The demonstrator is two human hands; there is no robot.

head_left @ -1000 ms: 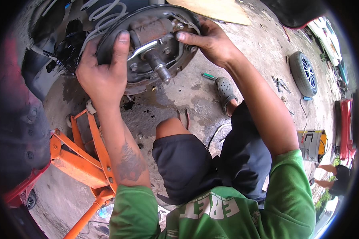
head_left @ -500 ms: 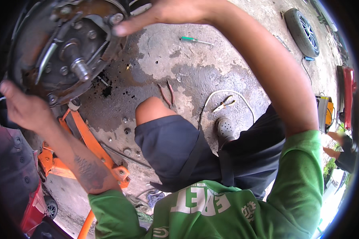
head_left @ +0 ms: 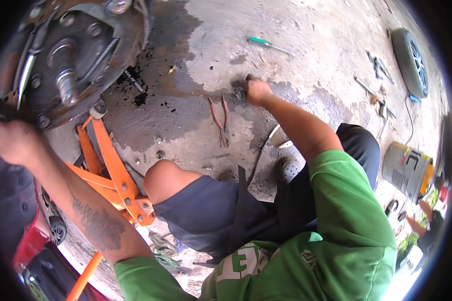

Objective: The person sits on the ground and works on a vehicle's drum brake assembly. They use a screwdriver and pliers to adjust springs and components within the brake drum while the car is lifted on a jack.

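Observation:
A rusty drum brake assembly (head_left: 93,52), with its springs, shoes and threaded spindle (head_left: 67,86), fills the upper left. My left hand (head_left: 12,143) is closed at its lower left edge; the fingertips are mostly hidden in the dark rim, and what they grip is unclear. Out over the wet concrete, my right hand (head_left: 259,93) is closed, lowered near the ground. Something dark shows at its fingertips, too blurred to name. Red-handled pliers (head_left: 219,120) lie just left of that hand. A green-handled screwdriver (head_left: 266,44) rests farther off.
Beneath the brake stands an orange jack (head_left: 110,163). Loose nuts (head_left: 160,154) are scattered near my knee. At right are a wheel with a tyre (head_left: 411,62), metal tools (head_left: 374,93) and a grey-and-yellow machine (head_left: 407,170). Another person's legs (head_left: 422,220) show at the far right.
My right hand has left the upper right rim of the brake and come down to the floor near the pliers. The left hand stays by the brake's lower edge. My view has shifted.

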